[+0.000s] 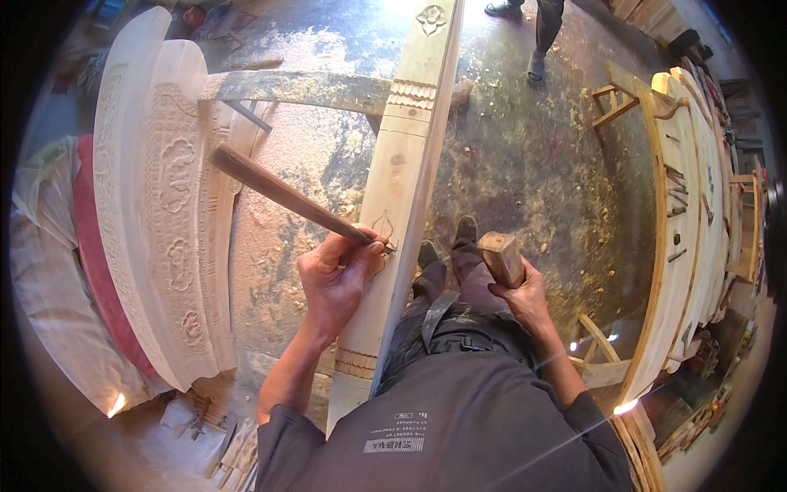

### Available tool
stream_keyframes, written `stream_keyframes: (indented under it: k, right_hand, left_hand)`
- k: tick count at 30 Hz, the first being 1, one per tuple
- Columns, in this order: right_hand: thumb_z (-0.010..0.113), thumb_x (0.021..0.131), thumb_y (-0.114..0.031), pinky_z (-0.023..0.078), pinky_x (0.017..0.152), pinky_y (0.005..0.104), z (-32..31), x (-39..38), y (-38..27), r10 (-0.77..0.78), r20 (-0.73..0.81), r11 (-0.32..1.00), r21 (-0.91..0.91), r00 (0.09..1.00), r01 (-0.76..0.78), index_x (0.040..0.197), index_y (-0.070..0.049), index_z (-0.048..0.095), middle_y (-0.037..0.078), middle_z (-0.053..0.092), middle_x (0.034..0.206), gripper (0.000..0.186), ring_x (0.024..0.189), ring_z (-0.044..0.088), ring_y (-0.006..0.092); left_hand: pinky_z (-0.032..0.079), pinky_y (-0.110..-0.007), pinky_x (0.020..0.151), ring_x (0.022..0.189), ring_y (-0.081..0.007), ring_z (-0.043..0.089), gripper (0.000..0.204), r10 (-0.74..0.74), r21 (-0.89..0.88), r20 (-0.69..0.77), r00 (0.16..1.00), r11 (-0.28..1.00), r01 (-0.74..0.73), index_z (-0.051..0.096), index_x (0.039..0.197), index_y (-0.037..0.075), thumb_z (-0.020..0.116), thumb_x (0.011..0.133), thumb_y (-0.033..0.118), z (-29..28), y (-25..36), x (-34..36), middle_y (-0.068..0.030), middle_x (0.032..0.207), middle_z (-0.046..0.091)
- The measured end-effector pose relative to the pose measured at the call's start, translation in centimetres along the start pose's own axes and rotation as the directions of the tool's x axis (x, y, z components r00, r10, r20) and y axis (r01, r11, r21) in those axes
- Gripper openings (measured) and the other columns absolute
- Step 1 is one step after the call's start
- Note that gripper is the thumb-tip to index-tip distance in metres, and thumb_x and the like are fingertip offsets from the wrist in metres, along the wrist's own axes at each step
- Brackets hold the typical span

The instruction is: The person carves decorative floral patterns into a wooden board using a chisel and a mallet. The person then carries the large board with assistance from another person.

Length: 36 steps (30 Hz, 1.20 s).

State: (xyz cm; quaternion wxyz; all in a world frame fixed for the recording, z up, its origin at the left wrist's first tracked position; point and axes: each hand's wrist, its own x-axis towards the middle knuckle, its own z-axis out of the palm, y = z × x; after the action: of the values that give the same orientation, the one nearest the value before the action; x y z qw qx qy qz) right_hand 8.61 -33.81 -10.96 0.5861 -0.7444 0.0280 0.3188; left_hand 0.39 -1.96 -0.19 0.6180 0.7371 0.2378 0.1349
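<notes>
My left hand (338,279) is closed around the lower end of a carving chisel (283,195) with a long brown wooden handle. The handle slants up to the left, and the tip meets a pale wooden beam (400,164) beside a pencilled leaf outline (382,223). My left fingers rest close to the beam's face. To the right of the beam, apart from it, my right hand (527,297) grips a wooden mallet (501,257) with a blocky, worn head; its handle is mostly hidden by my fingers. Carved bands and a flower (430,20) decorate the beam.
On the left stand large carved pale boards (176,189). A wooden crosspiece (303,88) runs from them to the beam. Shavings lie over the floor (525,156). Long planks (676,221) lean at the right, and another person's legs (548,33) show at the top.
</notes>
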Motion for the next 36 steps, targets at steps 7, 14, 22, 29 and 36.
stream_keyframes:
  k: [7, 14, 22, 29, 36]
  right_hand:
    - [0.084, 0.072, -0.002, 0.053, 0.093, 0.0321, -0.5, 1.5, 0.2, 0.013, -0.009, 0.999, -0.044, 1.0, -0.014, 0.13, -0.003, 0.068, 0.003, 0.076, 0.111, 0.06, 0.102, 0.068, 0.013]
    - [0.082, 0.073, -0.002, 0.052, 0.094, 0.0322, -0.3, 2.6, -0.1, 0.02, 0.007, 0.99, -0.138, 1.0, -0.019, 0.129, -0.002, 0.068, 0.005, 0.076, 0.111, 0.057, 0.102, 0.069, 0.0147]
    - [0.082, 0.073, -0.003, 0.052, 0.095, 0.0322, -0.3, 3.6, 0.1, 0.026, 0.0, 0.993, -0.117, 1.0, -0.026, 0.129, -0.003, 0.069, 0.006, 0.076, 0.112, 0.058, 0.104, 0.068, 0.0136]
    - [0.082, 0.072, -0.003, 0.054, 0.093, 0.0327, -0.1, 3.7, 0.3, 0.026, 0.003, 0.991, -0.133, 1.0, -0.025, 0.128, -0.003, 0.069, 0.005, 0.077, 0.109, 0.057, 0.101, 0.07, 0.0137]
    - [0.082, 0.072, -0.003, 0.054, 0.093, 0.0325, -0.1, 3.6, 0.9, 0.036, 0.004, 0.991, -0.129, 0.999, -0.035, 0.128, -0.004, 0.07, 0.005, 0.078, 0.108, 0.057, 0.1, 0.07, 0.0139]
  left_hand:
    - [0.062, -0.029, 0.079, 0.088, -0.0156, 0.078, 0.016, 0.05, 0.108, 0.036, 0.998, 0.993, -0.054, 0.074, 0.107, -0.002, 0.074, 0.092, -0.008, -0.1, 0.3, 0.8, -0.0113, 0.091, 0.08]
    - [0.062, -0.029, 0.079, 0.088, -0.0154, 0.078, 0.015, -0.012, 0.123, 0.05, 0.999, 0.992, 0.006, 0.074, 0.107, -0.003, 0.074, 0.092, -0.007, -0.1, 0.6, 1.0, -0.011, 0.092, 0.08]
    - [0.062, -0.029, 0.079, 0.087, -0.0156, 0.078, 0.014, -0.006, 0.167, 0.083, 0.997, 0.986, -0.008, 0.074, 0.106, -0.004, 0.074, 0.092, -0.007, -0.2, 1.1, 1.4, -0.0114, 0.092, 0.079]
    - [0.061, -0.03, 0.082, 0.09, -0.0163, 0.075, 0.013, -0.046, 0.131, 0.076, 0.996, 0.991, 0.036, 0.072, 0.106, -0.005, 0.072, 0.094, -0.01, 0.1, 1.3, 1.2, -0.0115, 0.094, 0.078]
    - [0.062, -0.028, 0.077, 0.087, -0.0152, 0.078, 0.012, 0.005, 0.173, 0.062, 0.998, 0.985, -0.016, 0.075, 0.105, -0.003, 0.075, 0.092, -0.005, 0.2, 1.5, 1.3, -0.0102, 0.091, 0.079]
